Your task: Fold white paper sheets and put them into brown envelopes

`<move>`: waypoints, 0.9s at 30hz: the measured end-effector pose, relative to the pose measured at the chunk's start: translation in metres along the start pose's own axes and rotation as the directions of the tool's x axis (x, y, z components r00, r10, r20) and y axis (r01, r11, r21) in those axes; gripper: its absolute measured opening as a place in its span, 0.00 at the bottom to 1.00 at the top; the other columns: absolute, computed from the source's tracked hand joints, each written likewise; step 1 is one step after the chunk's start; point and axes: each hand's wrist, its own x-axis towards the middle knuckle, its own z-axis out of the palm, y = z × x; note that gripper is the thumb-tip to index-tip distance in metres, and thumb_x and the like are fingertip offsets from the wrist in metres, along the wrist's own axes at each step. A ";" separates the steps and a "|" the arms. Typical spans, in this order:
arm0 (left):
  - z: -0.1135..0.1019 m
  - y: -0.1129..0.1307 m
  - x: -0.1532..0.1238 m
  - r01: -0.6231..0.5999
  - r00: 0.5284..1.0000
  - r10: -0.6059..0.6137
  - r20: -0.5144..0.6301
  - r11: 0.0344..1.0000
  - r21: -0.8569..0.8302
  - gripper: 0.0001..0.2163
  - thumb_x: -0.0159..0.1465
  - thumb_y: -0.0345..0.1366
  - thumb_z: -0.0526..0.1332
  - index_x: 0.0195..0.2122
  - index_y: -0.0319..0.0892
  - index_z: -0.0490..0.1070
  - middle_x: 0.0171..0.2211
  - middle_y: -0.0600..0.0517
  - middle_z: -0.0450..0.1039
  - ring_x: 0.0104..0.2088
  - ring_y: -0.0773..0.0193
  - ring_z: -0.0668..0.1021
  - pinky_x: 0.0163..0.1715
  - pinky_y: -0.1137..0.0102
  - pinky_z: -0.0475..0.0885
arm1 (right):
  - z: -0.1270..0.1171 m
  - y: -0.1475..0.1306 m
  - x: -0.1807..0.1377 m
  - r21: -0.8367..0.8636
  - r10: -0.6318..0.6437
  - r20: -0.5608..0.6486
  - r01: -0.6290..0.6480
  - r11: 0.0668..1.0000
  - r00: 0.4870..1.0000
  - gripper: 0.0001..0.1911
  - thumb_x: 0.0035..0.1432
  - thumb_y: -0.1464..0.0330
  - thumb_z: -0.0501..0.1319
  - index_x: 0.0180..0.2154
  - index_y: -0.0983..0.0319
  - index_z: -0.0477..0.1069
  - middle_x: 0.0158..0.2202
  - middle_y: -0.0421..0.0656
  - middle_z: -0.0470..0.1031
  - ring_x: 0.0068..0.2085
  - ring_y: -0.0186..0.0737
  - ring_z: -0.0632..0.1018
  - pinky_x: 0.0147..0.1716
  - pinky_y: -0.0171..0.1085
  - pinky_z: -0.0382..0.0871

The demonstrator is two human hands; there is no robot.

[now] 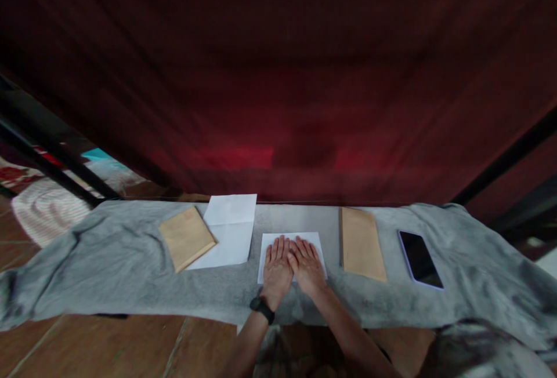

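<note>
A white sheet of paper (pixel 266 243), smaller than the other sheet and perhaps folded, lies flat in front of me. My left hand (pixel 278 265), with a black watch (pixel 261 309) on its wrist, presses flat on the paper's left half. On the right half rests my right hand (pixel 307 265), also flat, its thumb touching the left hand. Fingers of both hands point away from me. To the left lies a larger white sheet (pixel 232 233) with a crease, partly covered by a brown envelope (pixel 187 237). A second brown envelope (pixel 362 244) lies to the right.
A grey cloth (pixel 122 256) covers the narrow surface. Right of the envelopes lies a phone (pixel 420 259) with a dark screen. A dark red curtain (pixel 304 105) hangs behind, between black poles (pixel 505 160). Tiled floor (pixel 108 346) shows below; striped fabric (pixel 47 207) lies at left.
</note>
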 end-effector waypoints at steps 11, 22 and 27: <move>-0.002 -0.021 -0.012 0.175 0.966 -0.175 -0.192 0.984 -0.015 0.27 0.70 0.38 0.46 0.68 0.31 0.54 0.68 0.37 0.56 0.68 0.51 0.60 0.65 0.54 0.58 | 0.000 0.041 0.005 -0.119 0.225 -0.101 -0.236 0.964 0.969 0.28 0.70 0.63 0.46 0.67 0.67 0.55 0.68 0.52 0.57 0.68 0.49 0.59 0.67 0.52 0.46; -0.003 -0.019 -0.013 0.178 0.972 -0.176 -0.159 0.984 0.003 0.27 0.70 0.38 0.47 0.68 0.34 0.55 0.69 0.38 0.54 0.68 0.49 0.60 0.65 0.52 0.57 | 0.017 -0.002 0.009 -0.004 -0.052 -0.011 0.052 0.999 0.999 0.27 0.72 0.61 0.43 0.67 0.63 0.56 0.70 0.45 0.54 0.69 0.42 0.58 0.68 0.47 0.48; -0.002 -0.020 -0.013 0.187 0.967 -0.185 -0.177 0.982 -0.006 0.27 0.70 0.39 0.47 0.69 0.35 0.53 0.68 0.39 0.56 0.68 0.50 0.60 0.65 0.52 0.58 | 0.010 0.008 0.018 -0.031 0.039 -0.003 -0.039 0.999 0.999 0.26 0.72 0.61 0.46 0.67 0.60 0.57 0.70 0.43 0.54 0.69 0.47 0.58 0.68 0.50 0.47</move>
